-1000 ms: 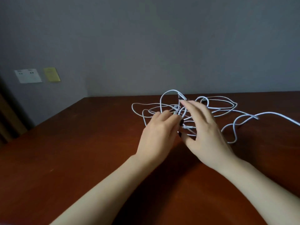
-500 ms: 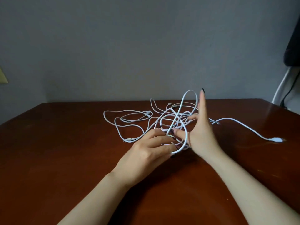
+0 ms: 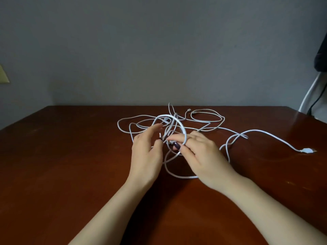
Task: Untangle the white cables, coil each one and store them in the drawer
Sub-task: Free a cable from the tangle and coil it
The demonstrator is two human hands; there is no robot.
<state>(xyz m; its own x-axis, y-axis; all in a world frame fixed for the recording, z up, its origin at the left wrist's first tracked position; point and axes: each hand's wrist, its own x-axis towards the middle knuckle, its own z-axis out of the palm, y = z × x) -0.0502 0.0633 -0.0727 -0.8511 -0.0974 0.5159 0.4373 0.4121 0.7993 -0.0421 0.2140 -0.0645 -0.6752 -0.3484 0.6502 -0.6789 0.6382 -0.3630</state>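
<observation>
White cables (image 3: 207, 119) sit tangled mid-desk (image 3: 70, 156), toward the far side. Right hand (image 3: 201, 156) pinches the raised loop (image 3: 177, 120) w/ thumb & index. Left hand (image 3: 146, 152) is at the knot, fingers loose, grip unclear. Best bet: spread the loop wide, feed one free end thru, no yanking.

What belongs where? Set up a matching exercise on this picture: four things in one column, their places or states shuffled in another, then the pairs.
1. USB plug
2. right hand
3. yellow note
4. cable tangle

A. on the wall, far left
B. spread over the middle of the table
C. lying near the table's right edge
D. pinching a raised cable loop

Pairs: 1-C, 2-D, 3-A, 4-B.
</observation>
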